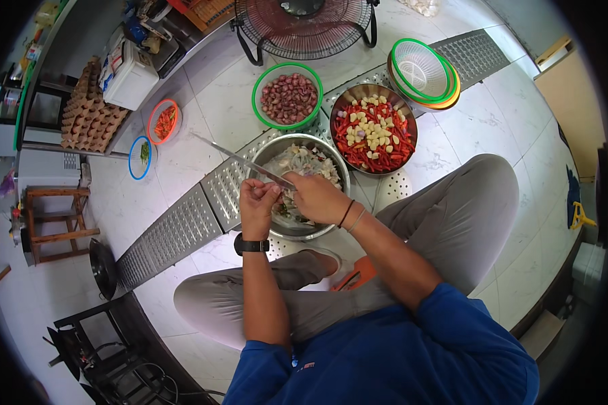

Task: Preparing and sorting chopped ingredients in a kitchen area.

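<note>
In my right hand is a long-bladed knife, its tip pointing to the far left. My left hand pinches something small beside the blade near the handle; the fingers mostly hide it, so its kind is unclear. Both hands are over a wide steel bowl that holds a plastic bag with pale peelings. Right of it, a metal bowl carries red chillies topped with peeled garlic cloves. Small unpeeled shallots fill a green-rimmed basket behind the steel bowl.
Stacked colander baskets stand at the far right on a perforated metal drain cover. A floor fan is behind. An orange-rimmed basket with chillies and a blue-rimmed basket with greens sit left, near egg trays.
</note>
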Demonstrator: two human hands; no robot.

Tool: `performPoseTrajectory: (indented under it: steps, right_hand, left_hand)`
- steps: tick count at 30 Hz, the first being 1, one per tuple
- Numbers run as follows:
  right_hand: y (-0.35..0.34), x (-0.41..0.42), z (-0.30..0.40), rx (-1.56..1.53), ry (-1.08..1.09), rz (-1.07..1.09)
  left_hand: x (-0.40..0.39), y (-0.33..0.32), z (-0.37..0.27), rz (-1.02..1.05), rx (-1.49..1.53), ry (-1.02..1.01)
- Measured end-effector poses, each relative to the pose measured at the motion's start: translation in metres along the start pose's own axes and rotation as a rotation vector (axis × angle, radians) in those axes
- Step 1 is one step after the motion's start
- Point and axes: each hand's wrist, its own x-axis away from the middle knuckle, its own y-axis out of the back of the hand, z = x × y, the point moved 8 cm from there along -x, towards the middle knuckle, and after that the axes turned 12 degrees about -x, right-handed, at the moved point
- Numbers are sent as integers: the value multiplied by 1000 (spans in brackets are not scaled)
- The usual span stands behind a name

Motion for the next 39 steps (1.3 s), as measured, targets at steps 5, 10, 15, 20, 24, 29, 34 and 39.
performPoseTrajectory:
  steps: [5, 10, 15, 20, 24, 29, 34, 39]
  right_hand:
    - [0, 0, 1, 1, -50, 24]
    - [4, -2, -7, -147, -61, -49]
    - [3, 0, -5, -135, -103, -66]
    - [1, -3, -10, -116, -48, -99]
    - [5, -3, -20, -188, -72, -170]
    - [2, 1, -5, -117, -91, -155]
    - [-1, -1, 0, -106, -62, -142]
    - [8, -1, -14, -200, -113, -258]
  left_hand:
    - [2, -1, -2, 8, 16, -12]
    - [3, -14, -2, 11, 157, 16]
    - [2, -13, 16, -35, 206, 149]
    - [1, -12, 17, 4, 142, 127]
    - [3, -18, 14, -86, 230, 165]
    - [4, -11, 22, -77, 242, 191]
    - [3, -12, 23, -67, 265, 167]
    - [3, -22, 16, 35, 385, 154]
